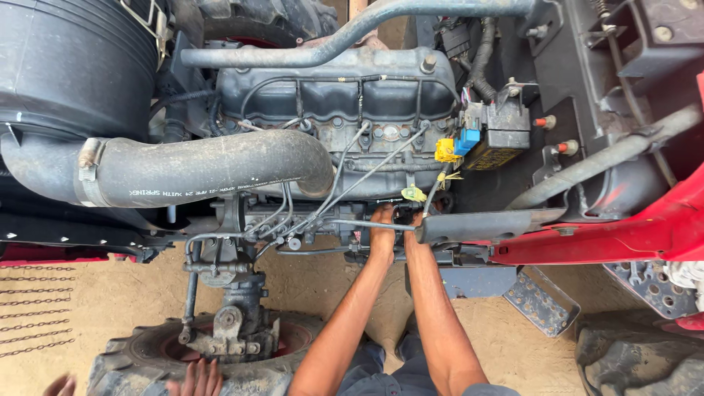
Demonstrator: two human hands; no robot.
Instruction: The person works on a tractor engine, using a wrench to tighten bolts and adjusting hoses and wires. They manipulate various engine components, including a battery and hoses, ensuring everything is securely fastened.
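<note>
A tractor engine fills the space above the person's fingers, its grey block grimy with dust and oil. Up and to the left of the fingers sits a big black air-cleaner drum, and from it a thick rubber intake hose curves across toward the block, held by a metal clamp at its far end. Off to the right of the fingers, the red bodywork runs out at an angle, with a grey steel tube slanting above it. Below and to the left of the fingers, the front tyre lies on the sandy ground, the steering knuckle rising from its hub. Someone else's fingers rest at the tyre's near edge.

Both of the person's arms reach straight up into the engine's lower side. The left hand is pressed against the dark fuel pump assembly, fingers curled into the machinery; whether they grip anything I cannot tell. The right hand is just beside it, fingers buried behind a flat grey bar, so their state is hidden too. Thin metal fuel lines fan upward just above the fingers. A little up and right hang yellow and blue connectors.
</note>
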